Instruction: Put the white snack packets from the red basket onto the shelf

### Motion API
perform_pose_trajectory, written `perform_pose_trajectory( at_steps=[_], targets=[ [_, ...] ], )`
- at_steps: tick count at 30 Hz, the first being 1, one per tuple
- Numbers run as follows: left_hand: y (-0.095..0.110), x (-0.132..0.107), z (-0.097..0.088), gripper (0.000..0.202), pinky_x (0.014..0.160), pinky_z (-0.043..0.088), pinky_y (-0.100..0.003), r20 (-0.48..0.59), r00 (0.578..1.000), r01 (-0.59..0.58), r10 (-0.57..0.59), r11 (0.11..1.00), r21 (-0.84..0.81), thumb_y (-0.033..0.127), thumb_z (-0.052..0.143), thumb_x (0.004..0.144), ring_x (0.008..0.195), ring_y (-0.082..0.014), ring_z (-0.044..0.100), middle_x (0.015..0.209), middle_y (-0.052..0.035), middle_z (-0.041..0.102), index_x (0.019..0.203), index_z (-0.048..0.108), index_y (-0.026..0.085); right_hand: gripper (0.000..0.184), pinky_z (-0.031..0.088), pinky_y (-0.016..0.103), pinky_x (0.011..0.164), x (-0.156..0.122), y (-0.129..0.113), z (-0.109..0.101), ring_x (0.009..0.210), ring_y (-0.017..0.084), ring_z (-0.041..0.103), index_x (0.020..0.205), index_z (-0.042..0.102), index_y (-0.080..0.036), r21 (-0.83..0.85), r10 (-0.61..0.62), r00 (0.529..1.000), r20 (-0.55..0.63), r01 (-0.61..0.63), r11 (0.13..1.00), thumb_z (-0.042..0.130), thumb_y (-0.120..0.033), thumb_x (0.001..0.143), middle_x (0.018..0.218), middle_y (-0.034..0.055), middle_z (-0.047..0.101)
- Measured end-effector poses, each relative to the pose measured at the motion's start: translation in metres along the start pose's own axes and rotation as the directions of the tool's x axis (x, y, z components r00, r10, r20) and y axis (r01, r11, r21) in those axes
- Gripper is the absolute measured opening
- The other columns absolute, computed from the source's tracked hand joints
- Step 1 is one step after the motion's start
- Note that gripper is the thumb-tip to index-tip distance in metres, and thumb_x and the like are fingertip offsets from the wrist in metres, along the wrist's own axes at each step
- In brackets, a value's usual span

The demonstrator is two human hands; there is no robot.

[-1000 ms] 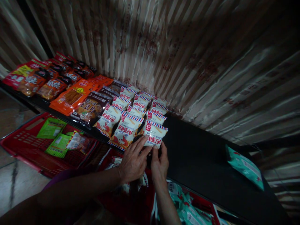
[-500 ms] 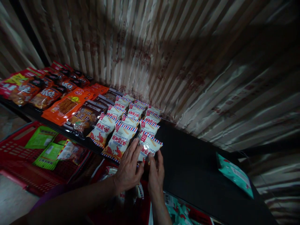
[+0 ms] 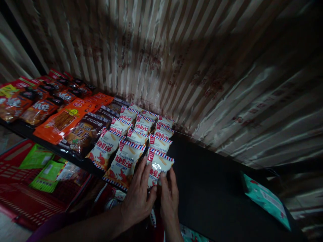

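My left hand (image 3: 137, 195) and my right hand (image 3: 169, 198) hold a white snack bag (image 3: 159, 164) between them, at the front of the right-hand row on the black shelf (image 3: 207, 178). The left fingers lie along the bag's left side; the right thumb presses its front while the fingers curl round the right edge. The bag has red lettering and a striped top seal, and its lower part is partly hidden by my hands. Just left of it leans a matching snack bag (image 3: 124, 164). More of the same kind stand behind in rows.
Brown potato-chip bags (image 3: 82, 132), orange packets (image 3: 63, 121) and further snack packs (image 3: 40, 109) fill the shelf's left part. A teal packet (image 3: 267, 200) lies far right. Below is a red basket (image 3: 15, 205) with green packets (image 3: 46, 174). Corrugated sheeting (image 3: 156, 60) closes the back.
The view has shifted slightly, so the shelf goods appear lower and the left ones further left. Both hands stay at the same snack bag, with little visible movement of the fingers.
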State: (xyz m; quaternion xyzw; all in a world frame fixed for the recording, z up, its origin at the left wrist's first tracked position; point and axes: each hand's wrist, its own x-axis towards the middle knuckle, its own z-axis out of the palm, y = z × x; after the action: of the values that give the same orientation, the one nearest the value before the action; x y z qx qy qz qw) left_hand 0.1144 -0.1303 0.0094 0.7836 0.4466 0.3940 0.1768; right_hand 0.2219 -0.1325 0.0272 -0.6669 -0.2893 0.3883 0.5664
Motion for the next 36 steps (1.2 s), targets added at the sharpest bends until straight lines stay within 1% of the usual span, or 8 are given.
perform_pose_trajectory(
  at_steps=[4,9,12,18,23,29,32,36],
  targets=[
    [0.0007,0.0000,0.0000,0.071,0.108,0.034,-0.048,0.003,1.000,0.025,-0.025,1.000,0.002,0.015,0.044,0.086,0.142,-0.0291,0.015,0.154,-0.0189,0.013,0.146,0.007,0.013,0.082,0.048,0.034,0.090,0.0022,-0.0001,-0.0016,0.117,0.026,0.054,0.139,0.038,-0.018,-0.028,-0.012,0.999,0.042,0.013,1.000,0.060,-0.059,0.072,0.135,0.0098,0.053],
    [-0.0008,0.0006,0.0010,0.071,0.108,0.034,-0.048,0.028,0.999,0.020,-0.020,1.000,0.017,0.015,0.044,0.086,0.142,-0.0292,0.015,0.153,-0.0192,0.013,0.147,0.006,0.012,0.077,0.049,0.034,0.086,0.0049,0.0030,-0.0049,0.112,0.026,0.058,0.137,0.039,-0.018,-0.123,-0.015,0.998,0.061,0.022,0.992,0.060,-0.057,0.073,0.128,0.0101,0.058],
    [-0.0015,0.0007,0.0017,0.070,0.108,0.033,-0.049,0.040,0.999,0.019,-0.021,0.999,0.038,0.016,0.043,0.087,0.142,-0.0297,0.014,0.153,-0.0196,0.013,0.147,0.006,0.012,0.077,0.049,0.034,0.085,0.0054,0.0047,-0.0048,0.110,0.026,0.059,0.137,0.039,-0.017,-0.149,-0.048,0.996,0.072,0.058,0.987,0.059,-0.057,0.074,0.127,0.0111,0.060],
    [0.0015,0.0016,0.0019,0.069,0.108,0.032,-0.049,0.061,0.997,0.037,-0.042,0.996,0.076,0.015,0.041,0.088,0.142,-0.0295,0.011,0.154,-0.0186,0.009,0.147,0.006,0.013,0.077,0.047,0.035,0.089,0.0038,0.0045,-0.0025,0.110,0.026,0.059,0.138,0.039,-0.018,-0.162,-0.043,0.997,0.065,0.053,0.985,0.058,-0.057,0.075,0.125,0.0108,0.061],
    [0.0047,0.0018,0.0009,0.070,0.109,0.031,-0.048,0.030,0.998,0.047,-0.050,0.993,0.109,0.017,0.042,0.088,0.142,-0.0294,0.010,0.155,-0.0183,0.007,0.147,0.004,0.012,0.081,0.043,0.036,0.096,0.0034,0.0030,-0.0033,0.118,0.025,0.053,0.142,0.032,-0.019,-0.125,-0.039,0.998,0.056,0.045,0.991,0.058,-0.057,0.076,0.133,0.0101,0.054],
    [0.0037,0.0024,0.0035,0.071,0.110,0.028,-0.047,-0.010,1.000,0.001,0.001,0.989,0.151,0.016,0.041,0.087,0.143,-0.0290,0.007,0.155,-0.0176,0.006,0.147,0.004,0.010,0.081,0.038,0.037,0.103,0.0063,0.0068,-0.0037,0.124,0.025,0.048,0.144,0.029,-0.021,-0.065,-0.064,0.996,0.069,0.069,0.995,0.059,-0.055,0.076,0.137,0.0086,0.051],
    [0.0033,0.0017,0.0029,0.071,0.110,0.029,-0.047,-0.022,0.999,-0.035,0.039,0.986,0.165,0.018,0.041,0.088,0.143,-0.0290,0.007,0.155,-0.0178,0.005,0.147,0.003,0.010,0.082,0.034,0.038,0.106,0.0062,0.0061,-0.0044,0.127,0.026,0.045,0.143,0.030,-0.021,-0.073,-0.080,0.996,0.047,0.084,0.994,0.060,-0.055,0.075,0.139,0.0084,0.048],
    [0.0037,0.0000,-0.0014,0.068,0.110,0.029,-0.050,-0.017,0.995,-0.098,0.103,0.980,0.173,0.023,0.042,0.089,0.143,-0.0310,0.007,0.155,-0.0183,0.004,0.147,0.008,0.011,0.084,0.031,0.040,0.109,0.0057,-0.0007,-0.0051,0.131,0.026,0.040,0.142,0.033,-0.019,-0.050,-0.069,0.998,0.003,0.069,0.996,0.060,-0.059,0.072,0.143,0.0090,0.043]
  ],
)
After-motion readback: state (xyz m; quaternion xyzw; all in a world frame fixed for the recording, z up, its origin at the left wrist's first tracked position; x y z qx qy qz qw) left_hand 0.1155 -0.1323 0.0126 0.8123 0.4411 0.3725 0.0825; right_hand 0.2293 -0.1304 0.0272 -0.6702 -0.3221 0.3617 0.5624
